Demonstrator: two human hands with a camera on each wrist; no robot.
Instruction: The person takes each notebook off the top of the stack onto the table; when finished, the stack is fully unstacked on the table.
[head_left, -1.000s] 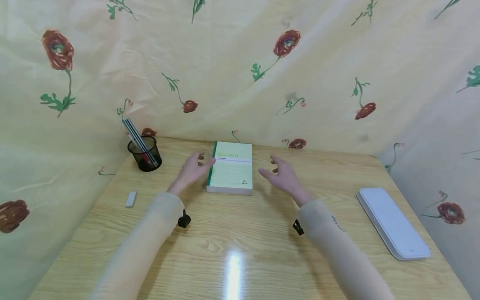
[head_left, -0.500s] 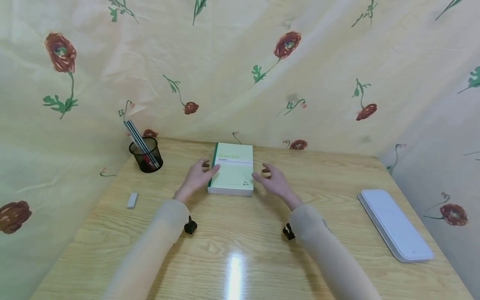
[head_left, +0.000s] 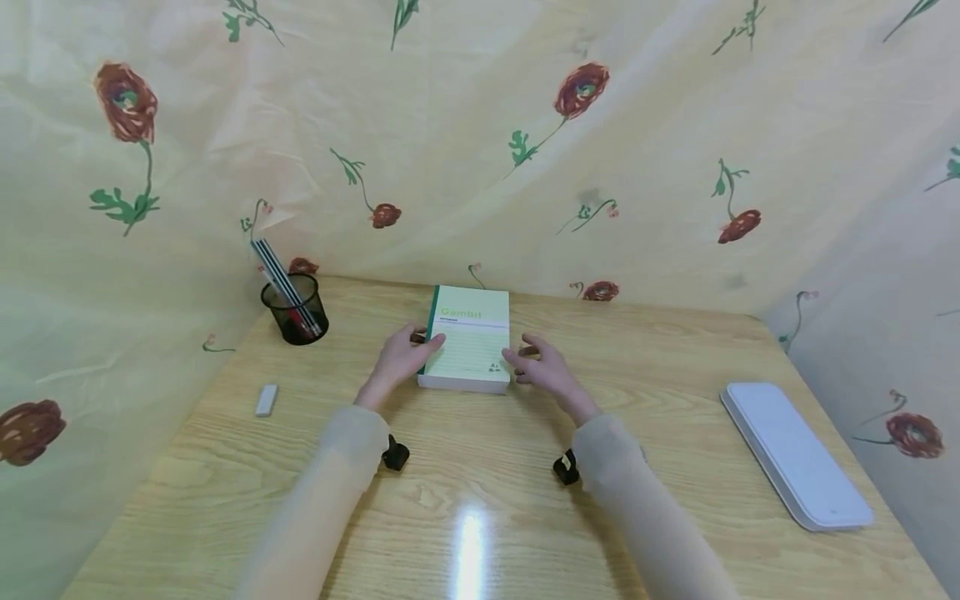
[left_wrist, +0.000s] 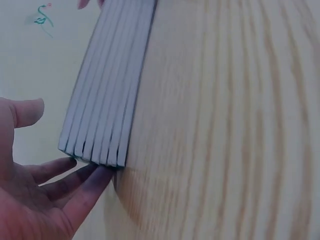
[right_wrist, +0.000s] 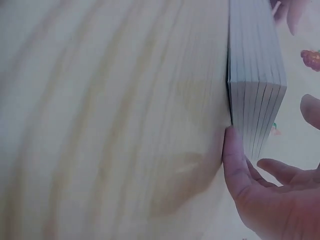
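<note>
A neat stack of several notebooks (head_left: pixel 471 354) lies flat on the wooden table, its pale green top cover marked "Gambit" and its spines facing left. At the spine side is my left hand (head_left: pixel 397 360), thumb raised over the cover's edge. In the left wrist view its extended fingertips (left_wrist: pixel 102 175) reach the spine ends of the stack (left_wrist: pixel 107 85). My right hand (head_left: pixel 549 371) is at the opposite side, fingers loosely bent. The right wrist view shows those fingertips (right_wrist: pixel 232 142) right at the page edges, low by the table, with the thumb (right_wrist: pixel 311 110) apart.
A black mesh pen holder (head_left: pixel 295 321) with pencils stands at the back left. In front of it lies a small whitish block (head_left: pixel 266 400). A white flat case (head_left: pixel 795 454) lies along the right edge, and a flowered cloth (head_left: pixel 480 167) hangs behind the table.
Both hands have closed in on the notebook stack from either side, the right hand travelling farther, leftward. The stack rests in the same place; the view has shifted slightly.
</note>
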